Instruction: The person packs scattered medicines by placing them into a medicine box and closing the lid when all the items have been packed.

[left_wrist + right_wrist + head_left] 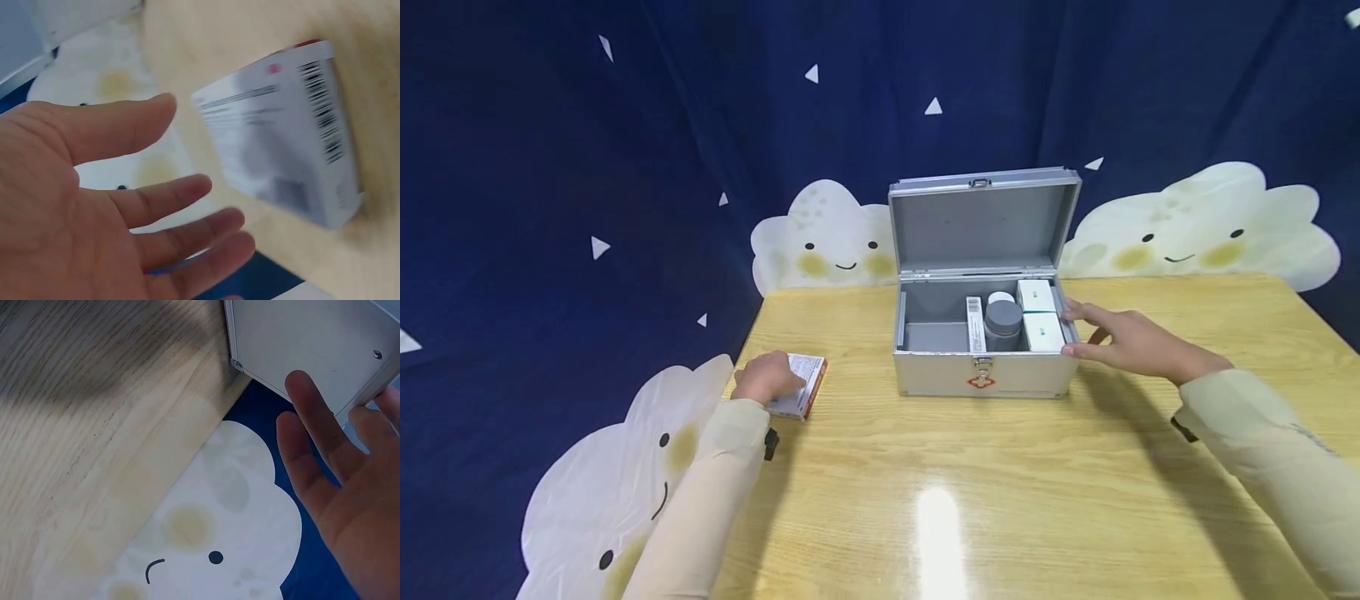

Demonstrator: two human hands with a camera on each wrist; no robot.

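Over a flat white medicine box [805,379] with an orange-red edge, my left hand [766,377] hovers at the table's left side. The left wrist view shows its thumb and fingers spread, with a gap before the box's printed, barcoded side [324,112]. An aluminium first-aid case [936,375] with a red cross stands with its lid raised. My right hand [1138,340] is at the case's right wall, fingertips right at the rim. In the right wrist view, two of its fingers [306,394] extend loosely over the case's outer side.
Inside the case, two white boxes [1042,332] sit on the right, beside a grey-lidded jar [1003,319], a white-capped bottle [1000,297] and a slim upright box [975,323]. A dark blue curtain [1000,83] with cloud figures borders the wooden table [865,467].
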